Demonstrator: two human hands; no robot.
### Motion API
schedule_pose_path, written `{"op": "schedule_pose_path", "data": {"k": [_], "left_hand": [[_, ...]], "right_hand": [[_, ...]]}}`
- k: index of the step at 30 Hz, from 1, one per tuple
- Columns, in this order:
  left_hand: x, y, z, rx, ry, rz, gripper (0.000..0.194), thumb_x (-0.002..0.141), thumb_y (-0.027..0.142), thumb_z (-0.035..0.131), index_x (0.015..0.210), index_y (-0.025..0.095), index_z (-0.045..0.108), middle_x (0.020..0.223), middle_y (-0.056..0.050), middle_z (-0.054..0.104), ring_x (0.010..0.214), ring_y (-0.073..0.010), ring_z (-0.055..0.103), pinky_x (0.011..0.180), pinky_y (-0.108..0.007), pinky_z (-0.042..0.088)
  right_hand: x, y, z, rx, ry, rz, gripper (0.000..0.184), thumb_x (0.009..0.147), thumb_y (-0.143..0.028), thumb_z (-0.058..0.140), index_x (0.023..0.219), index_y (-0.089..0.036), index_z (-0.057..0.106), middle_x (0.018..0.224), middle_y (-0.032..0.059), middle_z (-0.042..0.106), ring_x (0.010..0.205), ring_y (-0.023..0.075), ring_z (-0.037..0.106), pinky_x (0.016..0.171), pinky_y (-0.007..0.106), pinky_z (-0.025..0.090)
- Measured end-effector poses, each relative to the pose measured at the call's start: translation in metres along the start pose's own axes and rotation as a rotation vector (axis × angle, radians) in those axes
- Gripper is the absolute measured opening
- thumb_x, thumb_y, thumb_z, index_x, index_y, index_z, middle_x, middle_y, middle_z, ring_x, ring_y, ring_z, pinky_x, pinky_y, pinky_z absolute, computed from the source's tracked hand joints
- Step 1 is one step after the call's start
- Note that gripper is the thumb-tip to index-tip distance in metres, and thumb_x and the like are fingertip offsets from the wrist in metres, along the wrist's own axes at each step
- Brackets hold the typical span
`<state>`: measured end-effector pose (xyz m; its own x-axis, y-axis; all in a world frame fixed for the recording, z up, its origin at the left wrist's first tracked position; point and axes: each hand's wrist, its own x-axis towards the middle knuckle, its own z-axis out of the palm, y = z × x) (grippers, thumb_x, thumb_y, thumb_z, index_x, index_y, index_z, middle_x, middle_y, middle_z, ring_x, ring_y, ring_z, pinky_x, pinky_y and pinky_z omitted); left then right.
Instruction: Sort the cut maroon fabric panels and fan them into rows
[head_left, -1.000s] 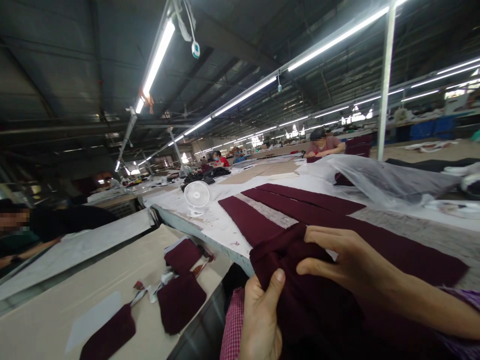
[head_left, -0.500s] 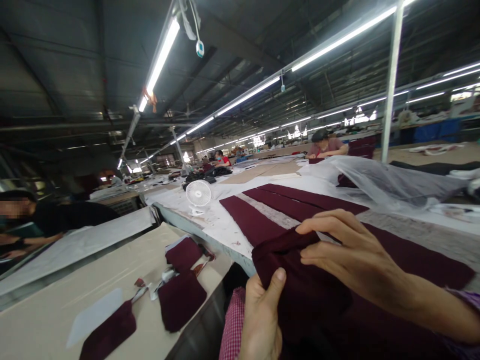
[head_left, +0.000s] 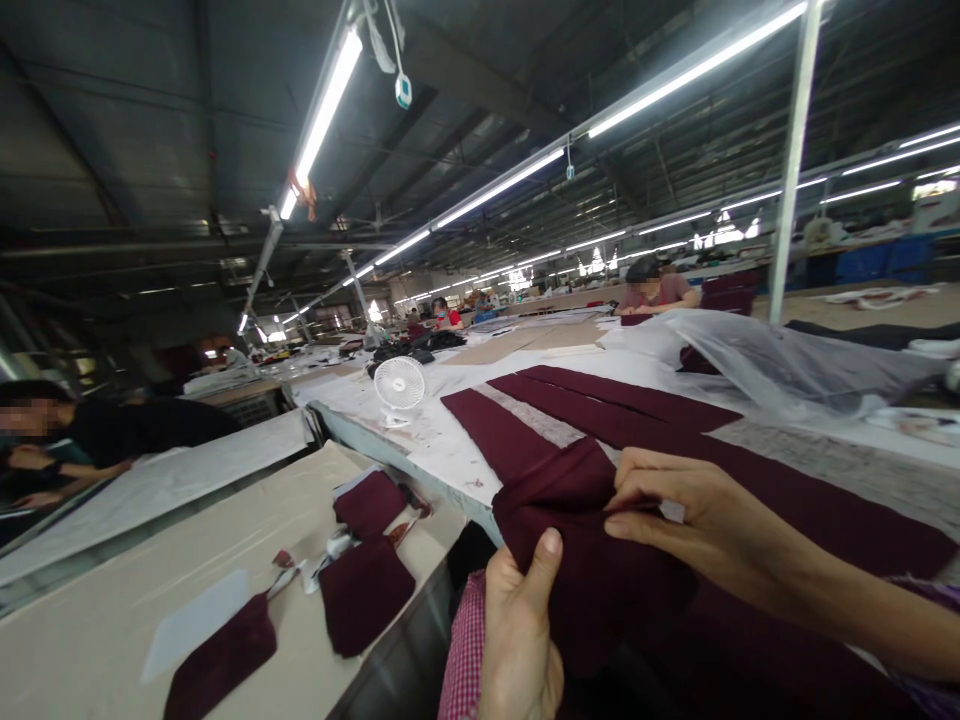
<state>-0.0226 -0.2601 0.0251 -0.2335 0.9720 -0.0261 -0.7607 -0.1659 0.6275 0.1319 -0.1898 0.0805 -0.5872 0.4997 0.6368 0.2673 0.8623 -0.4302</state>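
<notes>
Between my hands, above the table's near edge, is a piece of maroon fabric (head_left: 577, 560) with a folded upper edge. My left hand (head_left: 521, 620) grips its left side, thumb on top and fingers hidden behind the cloth. On the right, my right hand (head_left: 675, 505) pinches the cloth between thumb and fingertips. Long maroon fabric strips (head_left: 495, 430) lie flat on the white table just beyond. Part of the held cloth hangs down into shadow, so its lower end cannot be made out.
A small white fan (head_left: 399, 384) stands on the white-covered table (head_left: 450, 470). Lower left, a cream table (head_left: 97, 640) bears maroon pieces (head_left: 367, 595) and white card (head_left: 195, 620). Clear plastic sheeting (head_left: 780, 360) lies right. Co-workers (head_left: 150, 425) sit left and farther back.
My right fingers have closed from a spread pose into a pinch on the cloth. The fabric's upper edge has lifted and turned over. My left hand keeps its grip.
</notes>
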Motion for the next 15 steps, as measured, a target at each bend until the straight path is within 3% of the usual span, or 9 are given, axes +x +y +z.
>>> {"op": "schedule_pose_path", "data": {"k": [4,9,12,15], "left_hand": [[-0.003,0.001,0.003,0.010,-0.016,-0.016,0.032,0.069,0.029,0.088,0.094,0.014,0.077,0.083,-0.012,0.080,0.103,-0.0349,0.074,0.097,-0.047,0.056],[-0.004,0.004,0.004,0.021,-0.021,-0.018,0.031,0.068,0.028,0.089,0.094,0.013,0.078,0.083,-0.012,0.080,0.103,-0.0346,0.074,0.099,-0.046,0.054],[-0.003,-0.002,0.000,0.040,-0.044,0.010,0.033,0.068,0.032,0.089,0.093,0.013,0.078,0.088,-0.012,0.080,0.105,-0.0338,0.073,0.102,-0.046,0.052],[-0.003,-0.010,-0.005,0.061,0.001,0.039,0.039,0.065,0.041,0.091,0.089,0.015,0.076,0.095,-0.012,0.080,0.107,-0.0330,0.072,0.104,-0.046,0.049]], "right_hand": [[0.002,-0.004,-0.003,-0.006,-0.002,0.008,0.030,0.095,-0.035,0.064,0.069,-0.021,0.060,0.070,-0.0029,0.059,0.061,0.0127,0.054,0.057,0.023,0.043],[-0.004,-0.002,0.001,0.004,-0.039,0.004,0.019,0.095,-0.030,0.067,0.078,-0.023,0.062,0.077,-0.0038,0.063,0.070,0.0133,0.060,0.069,0.022,0.051],[-0.015,0.007,0.007,-0.092,0.017,-0.030,0.014,0.098,-0.039,0.064,0.100,-0.026,0.067,0.102,0.0015,0.071,0.096,0.0193,0.068,0.089,0.028,0.055],[-0.022,0.012,0.010,-0.189,0.123,-0.065,0.031,0.099,-0.047,0.060,0.120,-0.025,0.065,0.123,0.0077,0.068,0.116,0.0248,0.064,0.100,0.035,0.053]]}}
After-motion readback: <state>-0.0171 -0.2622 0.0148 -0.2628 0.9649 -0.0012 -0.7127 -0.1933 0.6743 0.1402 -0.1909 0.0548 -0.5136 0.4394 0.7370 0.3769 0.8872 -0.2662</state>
